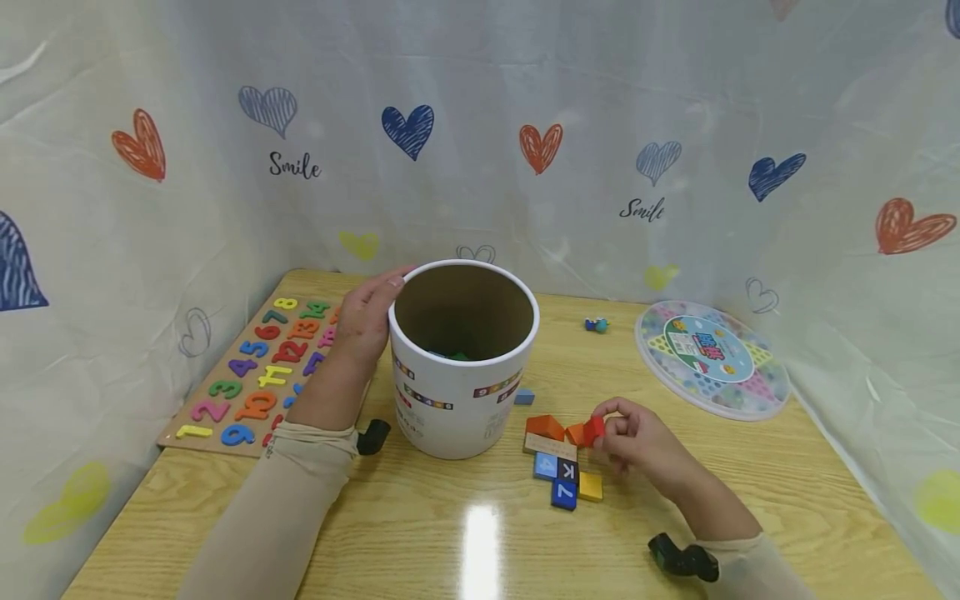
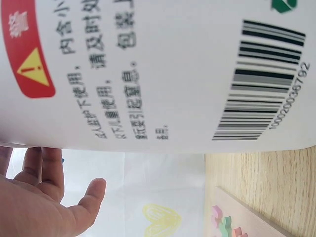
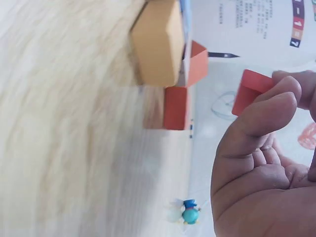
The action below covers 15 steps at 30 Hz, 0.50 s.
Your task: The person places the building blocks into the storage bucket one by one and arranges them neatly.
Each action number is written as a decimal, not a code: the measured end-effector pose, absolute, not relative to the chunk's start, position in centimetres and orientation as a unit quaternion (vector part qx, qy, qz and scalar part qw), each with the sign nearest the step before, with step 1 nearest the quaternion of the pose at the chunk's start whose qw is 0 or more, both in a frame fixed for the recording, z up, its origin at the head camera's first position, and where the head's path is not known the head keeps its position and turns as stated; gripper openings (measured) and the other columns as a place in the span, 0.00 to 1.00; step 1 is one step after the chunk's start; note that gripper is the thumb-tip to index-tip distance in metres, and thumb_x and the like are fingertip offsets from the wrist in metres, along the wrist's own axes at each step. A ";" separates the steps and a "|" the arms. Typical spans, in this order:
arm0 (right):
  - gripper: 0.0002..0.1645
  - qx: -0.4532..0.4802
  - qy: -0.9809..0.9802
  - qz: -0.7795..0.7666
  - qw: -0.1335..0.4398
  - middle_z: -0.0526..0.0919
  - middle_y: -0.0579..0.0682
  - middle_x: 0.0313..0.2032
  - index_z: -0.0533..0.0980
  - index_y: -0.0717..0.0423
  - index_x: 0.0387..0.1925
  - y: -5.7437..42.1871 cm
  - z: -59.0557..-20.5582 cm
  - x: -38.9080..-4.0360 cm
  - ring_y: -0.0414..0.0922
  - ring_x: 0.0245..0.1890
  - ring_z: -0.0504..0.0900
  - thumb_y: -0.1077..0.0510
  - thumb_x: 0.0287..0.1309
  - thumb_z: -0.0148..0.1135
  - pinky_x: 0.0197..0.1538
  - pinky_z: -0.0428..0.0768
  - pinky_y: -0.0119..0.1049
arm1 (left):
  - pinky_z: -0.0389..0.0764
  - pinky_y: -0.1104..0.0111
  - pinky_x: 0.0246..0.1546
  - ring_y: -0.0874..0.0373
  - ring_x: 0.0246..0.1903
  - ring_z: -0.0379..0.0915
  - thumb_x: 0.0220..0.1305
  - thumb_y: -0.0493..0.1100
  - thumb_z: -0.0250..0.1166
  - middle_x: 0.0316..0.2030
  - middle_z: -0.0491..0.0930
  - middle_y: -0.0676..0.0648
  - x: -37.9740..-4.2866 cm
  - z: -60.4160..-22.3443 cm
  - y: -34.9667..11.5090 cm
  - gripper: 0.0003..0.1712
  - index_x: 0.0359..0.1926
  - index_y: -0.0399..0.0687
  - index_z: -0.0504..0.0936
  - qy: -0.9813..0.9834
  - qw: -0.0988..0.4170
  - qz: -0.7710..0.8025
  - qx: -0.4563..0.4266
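My left hand (image 1: 365, 321) holds the left side of a white bucket (image 1: 457, 417), its thumb at the rim and its fingers (image 2: 52, 170) reaching round the outer wall. Green pieces show dimly inside the bucket. My right hand (image 1: 641, 442) pinches a small red block (image 3: 249, 91) between thumb and forefinger, right of a small block group. That group has an orange triangular block (image 1: 545, 427), an orange block (image 1: 575, 434), a tan plank (image 1: 551, 447), a light blue tile (image 1: 546, 465) with a 4, a black K tile (image 1: 567, 472), a blue 7 tile (image 1: 564, 493) and a yellow block (image 1: 591, 486).
A number puzzle board (image 1: 217, 437) lies left of the bucket. A light blue block (image 1: 524, 397) sits by the bucket's right side. Toward the back are a small blue and teal figure (image 1: 597, 325) and a round star-patterned game board (image 1: 757, 400). A heart-printed curtain (image 1: 465, 192) surrounds the table.
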State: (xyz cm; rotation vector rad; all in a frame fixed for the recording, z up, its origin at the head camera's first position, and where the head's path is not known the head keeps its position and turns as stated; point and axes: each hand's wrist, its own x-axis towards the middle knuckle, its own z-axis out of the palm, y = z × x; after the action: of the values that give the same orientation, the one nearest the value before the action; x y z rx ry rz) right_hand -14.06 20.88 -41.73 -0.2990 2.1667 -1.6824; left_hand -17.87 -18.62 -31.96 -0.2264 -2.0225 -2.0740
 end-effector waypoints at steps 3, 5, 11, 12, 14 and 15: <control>0.22 -0.112 0.749 -0.626 0.186 0.73 0.50 0.22 0.62 0.64 0.53 20.6 -41.2 -14.0 0.43 0.18 0.69 0.64 0.59 0.59 0.23 0.74 0.33 | 0.67 0.54 0.59 0.52 0.58 0.67 0.72 0.49 0.49 0.58 0.74 0.45 -17.9 -31.9 -18.6 0.22 0.60 0.45 0.75 -0.690 0.119 -0.709 -0.080; 0.23 -0.116 0.730 -0.648 0.184 0.75 0.50 0.24 0.61 0.65 0.53 20.5 -40.9 -14.0 0.42 0.18 0.69 0.65 0.59 0.59 0.23 0.73 0.32 | 0.67 0.54 0.59 0.52 0.58 0.67 0.72 0.48 0.49 0.58 0.75 0.44 -17.9 -32.0 -18.6 0.22 0.60 0.44 0.75 -0.689 0.120 -0.710 -0.084; 0.17 -0.137 0.660 -0.715 0.182 0.79 0.48 0.32 0.62 0.60 0.52 19.8 -39.2 -13.6 0.42 0.19 0.70 0.68 0.62 0.52 0.24 0.73 0.28 | 0.68 0.52 0.58 0.50 0.58 0.68 0.72 0.47 0.49 0.57 0.75 0.42 -18.0 -32.0 -18.6 0.22 0.59 0.42 0.75 -0.683 0.125 -0.715 -0.090; 0.17 -0.147 0.649 -0.725 0.181 0.79 0.48 0.33 0.62 0.58 0.52 19.7 -38.9 -13.6 0.41 0.19 0.70 0.69 0.63 0.50 0.24 0.73 0.28 | 0.68 0.52 0.58 0.50 0.58 0.68 0.72 0.47 0.49 0.57 0.75 0.42 -18.0 -31.9 -18.6 0.22 0.59 0.41 0.75 -0.682 0.125 -0.715 -0.091; 0.16 -0.170 0.623 -0.742 0.180 0.79 0.48 0.34 0.62 0.57 0.52 19.2 -38.2 -13.5 0.41 0.20 0.71 0.70 0.64 0.47 0.25 0.73 0.28 | 0.68 0.52 0.58 0.49 0.58 0.68 0.72 0.47 0.49 0.57 0.75 0.42 -18.0 -31.9 -18.6 0.22 0.59 0.41 0.75 -0.681 0.125 -0.716 -0.091; 0.16 -0.180 0.610 -0.750 0.179 0.79 0.48 0.34 0.62 0.56 0.52 19.0 -37.8 -13.5 0.41 0.20 0.72 0.70 0.64 0.45 0.25 0.74 0.28 | 0.68 0.53 0.58 0.50 0.58 0.68 0.72 0.47 0.49 0.57 0.75 0.42 -18.0 -31.9 -18.6 0.22 0.59 0.41 0.75 -0.681 0.126 -0.716 -0.090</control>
State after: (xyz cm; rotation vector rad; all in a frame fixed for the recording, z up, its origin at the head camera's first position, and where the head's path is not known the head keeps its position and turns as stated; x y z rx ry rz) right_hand -13.49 18.96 -37.82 -0.5085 1.7253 -2.1208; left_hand -17.99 -18.57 -31.90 -0.2625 -1.9842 -2.0840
